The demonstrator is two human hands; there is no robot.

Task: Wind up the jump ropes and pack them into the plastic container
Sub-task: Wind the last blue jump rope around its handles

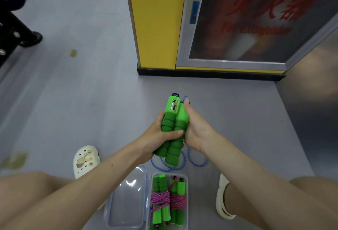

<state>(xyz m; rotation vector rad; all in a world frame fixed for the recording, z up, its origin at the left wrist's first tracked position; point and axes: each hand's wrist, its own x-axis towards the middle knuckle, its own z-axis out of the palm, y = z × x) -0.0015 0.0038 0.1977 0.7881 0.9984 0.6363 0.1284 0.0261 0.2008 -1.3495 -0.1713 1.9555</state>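
My left hand [155, 137] grips two green foam jump-rope handles [172, 129] held side by side, its thumb across them. My right hand [196, 129] presses against the handles from the right, its thumb up along the right handle; its fingers are hidden behind. A blue rope [197, 162] hangs in loops under the handles down to the floor. Below, between my feet, a clear plastic container [186, 202] holds two green-handled ropes wound with pink cord [168, 200].
The container's clear lid [128, 202] lies to the left of it on the grey floor. My white clogs [85, 160] [222, 198] flank the container. A yellow cabinet with a glass door [182, 28] stands ahead. Another person's dark shoe [31, 38] is at far left.
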